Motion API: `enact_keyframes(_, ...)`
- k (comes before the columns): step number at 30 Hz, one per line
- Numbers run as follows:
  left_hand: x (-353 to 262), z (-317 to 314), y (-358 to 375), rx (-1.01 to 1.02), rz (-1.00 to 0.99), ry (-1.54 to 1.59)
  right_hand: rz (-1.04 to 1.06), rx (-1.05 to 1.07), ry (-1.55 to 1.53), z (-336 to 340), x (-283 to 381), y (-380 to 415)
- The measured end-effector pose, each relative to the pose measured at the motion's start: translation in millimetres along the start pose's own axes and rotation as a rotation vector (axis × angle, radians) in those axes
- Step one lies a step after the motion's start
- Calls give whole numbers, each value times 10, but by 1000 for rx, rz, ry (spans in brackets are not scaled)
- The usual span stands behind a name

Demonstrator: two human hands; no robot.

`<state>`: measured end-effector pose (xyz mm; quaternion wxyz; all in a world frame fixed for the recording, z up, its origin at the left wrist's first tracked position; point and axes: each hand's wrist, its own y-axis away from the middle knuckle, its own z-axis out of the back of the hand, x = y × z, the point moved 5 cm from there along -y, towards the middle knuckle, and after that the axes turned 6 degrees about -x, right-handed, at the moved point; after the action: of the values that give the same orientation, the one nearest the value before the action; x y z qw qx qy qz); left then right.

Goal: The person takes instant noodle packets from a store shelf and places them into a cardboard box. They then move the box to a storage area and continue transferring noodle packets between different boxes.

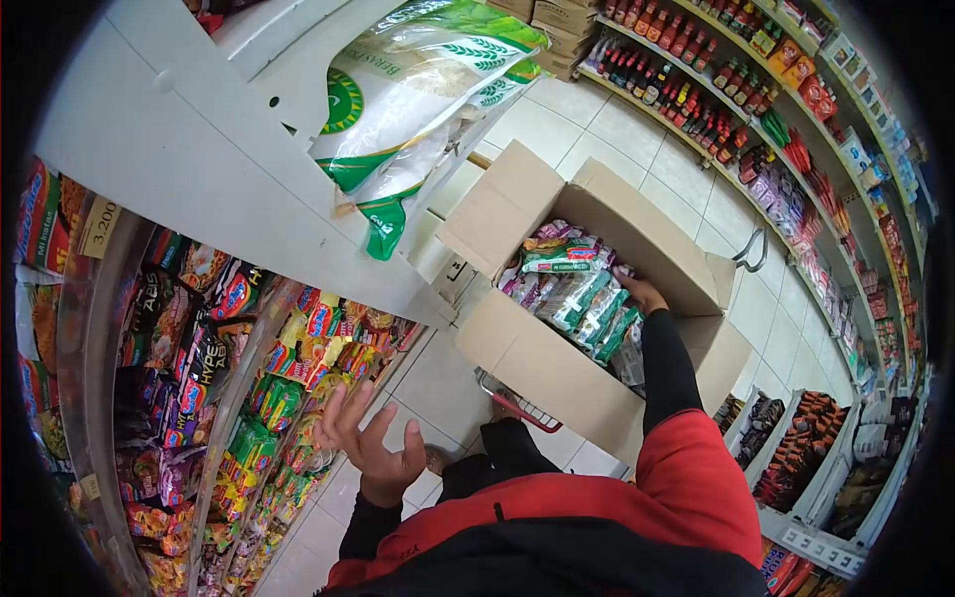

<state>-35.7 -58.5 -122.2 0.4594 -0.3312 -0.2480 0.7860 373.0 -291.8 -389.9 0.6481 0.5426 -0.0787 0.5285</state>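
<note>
My left hand (383,443) is raised with its fingers spread and nothing in it, beside the shelf of instant noodle packets (274,398). My right hand (645,292) reaches into an open cardboard box (652,234), at the right end of the packets in it. Its thumb side lies over a noodle packet (619,281), and the other fingers are mostly hidden, seemingly closed round it. Stacked in the box are several green, white and purple noodle packets (577,298). The box's flaps are folded outward.
A wire basket or cart with a red handle (522,410) is partly seen beneath the box. A large rice bag (408,99) lies on the white shelf top (199,149). Bottle shelves (676,45) curve along the right, above trays of dark sachets (801,448). A metal hook (753,251) sticks out near the box.
</note>
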Motion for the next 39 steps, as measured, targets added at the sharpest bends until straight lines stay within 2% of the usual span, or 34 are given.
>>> enact_keyframes(2, 6, -7, -26, 21, 59, 60, -45, 104, -155, 57, -332, -284)
enact_keyframes(3, -8, 13, -60, 14, 60, 59, 33, -20, -117, 114, -570, -548)
enact_keyframes(4, -43, 20, -104, 51, 28, 46, 40, -20, -115, 166, -463, -408)
enact_keyframes(6, -64, 29, -150, 83, 1, 31, 202, -263, 330, 371, 68, 212)
enact_keyframes(7, -69, 38, -166, 83, -12, 78, 309, -364, 355, 499, 104, 279)
enact_keyframes(8, -74, 50, -182, 81, -25, 124, 486, -544, 643, 599, 441, 714)
enact_keyframes(9, -76, 59, -194, 73, -21, 121, 617, -587, 589, 675, 669, 1114)
enact_keyframes(11, -79, 15, -189, 149, 73, 422, 750, -583, 350, 775, 1095, 1943)
enact_keyframes(12, -73, -25, -153, 142, 75, 416, 843, -493, 253, 737, 1301, 2330)
enact_keyframes(14, -74, -204, -28, 258, 337, 1054, 946, -378, 156, 542, 1600, 2896)
enact_keyframes(16, -209, -263, 1, 439, 812, 1521, 1574, -274, 320, 83, 1847, 3526)
enact_keyframes(17, -182, -209, 20, 398, 825, 1499, 1698, -230, 374, -172, 1821, 3712)
enact_keyframes(19, -173, -40, 100, 387, 990, 2232, 1900, -115, 437, -656, 1700, 4096)
enact_keyframes(20, -62, 109, 147, 322, 991, 2202, 1965, -35, 397, -875, 1653, 4282)
enact_keyframes(22, 271, 435, 299, 215, 1014, 1708, 2036, 20, 311, -1236, 1532, 4498)
enact_keyframes(24, 654, 815, 510, 27, 1036, 1635, 1662, 207, 6, -1594, 1476, 4469)
enact_keyframes(26, 972, 1307, 644, 25, 789, 1269, 1062, 629, -413, -2012, 1569, 4705)
enact_keyframes(28, 1233, 1696, 819, -20, 767, 1202, 992, 996, -337, -2523, 1572, 5063)
enact_keyframes(29, 1338, 1889, 871, -58, 724, 1146, 1033, 939, -294, -2757, 1514, 5198)
enact_keyframes(30, 1437, 2056, 912, -88, 679, 1097, 953, 1014, -247, -2970, 1514, 5348)
enact_keyframes(32, 1701, 2317, 1006, -127, 724, 1066, 1015, 1059, -294, -3386, 1606, 5608)
enact_keyframes(34, 1927, 2802, 969, -602, 422, 606, 1111, 1048, -364, -3763, 1801, 5879)
enact_keyframes(35, 2044, 2916, 986, -608, 418, 610, 1206, 1021, -310, -3953, 1910, 5972)
enact_keyframes(37, 2203, 3271, 1060, -737, 332, 132, 1279, 999, -403, -4306, 2110, 6136)
enact_keyframes(38, 2278, 3354, 1054, -740, 329, 140, 1350, 940, -400, -4442, 2179, 6176)
enact_keyframes(39, 2278, 3425, 1010, -672, 263, -98, 1403, 928, -349, -4552, 2242, 6217)
